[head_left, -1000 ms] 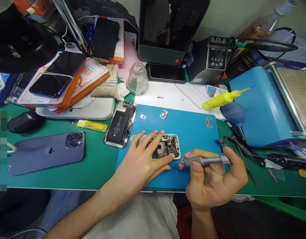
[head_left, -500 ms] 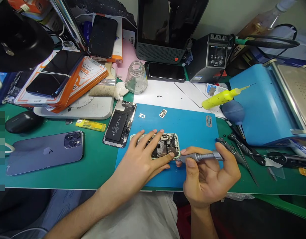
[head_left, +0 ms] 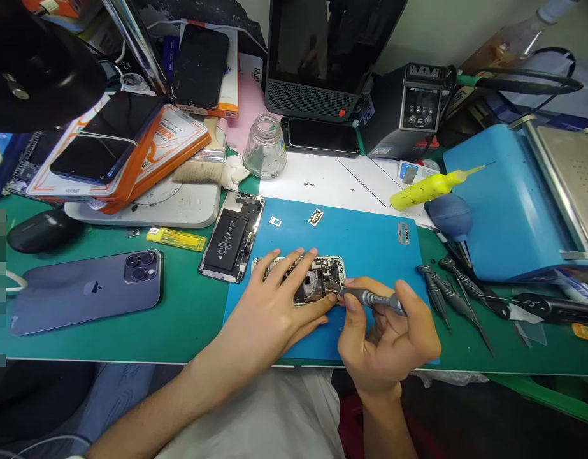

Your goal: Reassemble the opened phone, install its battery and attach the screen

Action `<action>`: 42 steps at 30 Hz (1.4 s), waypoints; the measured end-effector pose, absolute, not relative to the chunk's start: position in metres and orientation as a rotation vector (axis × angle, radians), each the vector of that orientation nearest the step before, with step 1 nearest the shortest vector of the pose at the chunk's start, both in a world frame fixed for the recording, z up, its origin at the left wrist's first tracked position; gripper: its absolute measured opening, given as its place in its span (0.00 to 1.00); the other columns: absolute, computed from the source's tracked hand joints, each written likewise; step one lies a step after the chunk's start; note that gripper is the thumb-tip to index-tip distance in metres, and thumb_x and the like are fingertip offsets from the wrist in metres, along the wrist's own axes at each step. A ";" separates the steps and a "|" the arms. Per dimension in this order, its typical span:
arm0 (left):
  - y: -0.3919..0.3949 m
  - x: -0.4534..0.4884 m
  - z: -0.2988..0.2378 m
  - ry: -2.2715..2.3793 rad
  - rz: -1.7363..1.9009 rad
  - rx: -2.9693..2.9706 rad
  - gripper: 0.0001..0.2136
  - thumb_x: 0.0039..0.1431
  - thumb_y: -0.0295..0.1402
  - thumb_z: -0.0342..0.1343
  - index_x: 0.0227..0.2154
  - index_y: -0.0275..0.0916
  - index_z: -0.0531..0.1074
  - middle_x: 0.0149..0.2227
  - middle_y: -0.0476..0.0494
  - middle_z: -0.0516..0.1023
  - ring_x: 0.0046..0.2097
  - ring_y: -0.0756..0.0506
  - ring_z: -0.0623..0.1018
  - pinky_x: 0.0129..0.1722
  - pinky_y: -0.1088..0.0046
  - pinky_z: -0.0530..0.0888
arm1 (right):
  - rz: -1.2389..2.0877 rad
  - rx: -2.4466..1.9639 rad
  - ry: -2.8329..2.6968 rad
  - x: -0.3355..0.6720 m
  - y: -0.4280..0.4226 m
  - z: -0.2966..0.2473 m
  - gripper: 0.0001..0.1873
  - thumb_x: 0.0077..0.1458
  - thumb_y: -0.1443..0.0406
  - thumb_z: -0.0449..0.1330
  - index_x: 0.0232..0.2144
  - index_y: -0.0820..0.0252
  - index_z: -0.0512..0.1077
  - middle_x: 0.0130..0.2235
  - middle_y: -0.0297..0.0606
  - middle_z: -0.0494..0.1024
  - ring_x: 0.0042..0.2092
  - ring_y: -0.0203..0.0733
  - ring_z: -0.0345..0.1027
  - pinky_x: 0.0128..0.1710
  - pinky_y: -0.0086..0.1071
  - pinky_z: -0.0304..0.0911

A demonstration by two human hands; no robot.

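Observation:
An opened phone body (head_left: 322,277) with bare circuitry lies on a blue work mat (head_left: 370,248). My left hand (head_left: 274,306) lies flat over its left part, fingers spread, pressing it down. My right hand (head_left: 384,338) pinches a grey precision screwdriver (head_left: 374,298) whose tip meets the phone's right end. A second opened phone with a black battery (head_left: 231,237) lies at the mat's left edge. Two small metal plates (head_left: 315,217) rest on the mat behind the phone.
A purple phone back (head_left: 88,290) and a yellow lighter (head_left: 176,239) lie on the green mat at left. Spare screwdrivers and tweezers (head_left: 453,296) lie right of the blue mat. Behind are a glass jar (head_left: 264,150), yellow bottle (head_left: 425,190), blue machine (head_left: 518,204) and control box (head_left: 415,111).
My right hand has moved left with the screwdriver, bringing its tip from just off the phone's corner onto the phone's right end. My left hand has stayed in place.

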State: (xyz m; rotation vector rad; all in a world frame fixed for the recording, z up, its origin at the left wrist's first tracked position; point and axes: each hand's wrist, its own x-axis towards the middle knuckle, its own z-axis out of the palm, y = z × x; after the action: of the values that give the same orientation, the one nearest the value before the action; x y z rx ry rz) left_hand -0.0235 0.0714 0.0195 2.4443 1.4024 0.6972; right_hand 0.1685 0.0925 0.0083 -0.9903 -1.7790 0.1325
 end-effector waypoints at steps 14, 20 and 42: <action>0.071 -0.023 0.021 1.405 0.701 2.432 0.14 0.78 0.41 0.57 0.60 0.55 0.82 0.75 0.28 0.68 0.72 0.27 0.73 0.67 0.35 0.72 | 0.133 -1.020 -1.841 0.170 0.092 0.009 0.46 0.59 0.79 0.70 0.74 0.49 0.62 0.47 0.40 0.81 0.40 0.44 0.85 0.33 0.36 0.85; 0.071 -0.023 0.019 1.403 0.702 2.418 0.14 0.78 0.41 0.56 0.57 0.52 0.84 0.75 0.28 0.68 0.73 0.27 0.72 0.68 0.35 0.72 | -0.019 -1.008 -1.887 0.174 0.091 0.007 0.45 0.60 0.72 0.74 0.74 0.51 0.65 0.50 0.43 0.86 0.45 0.50 0.87 0.34 0.38 0.85; 0.072 -0.024 0.022 1.394 0.698 2.423 0.15 0.79 0.42 0.55 0.60 0.53 0.82 0.73 0.28 0.70 0.73 0.29 0.72 0.69 0.36 0.71 | -0.263 -0.981 -1.904 0.179 0.084 0.010 0.48 0.53 0.81 0.75 0.72 0.60 0.69 0.52 0.47 0.85 0.44 0.50 0.86 0.37 0.40 0.84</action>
State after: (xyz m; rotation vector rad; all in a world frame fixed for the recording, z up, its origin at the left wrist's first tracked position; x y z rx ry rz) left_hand -0.0245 0.0720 0.0217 2.4226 1.3942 0.6978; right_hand 0.1785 0.0841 0.0102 -0.9807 -1.9036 -0.2631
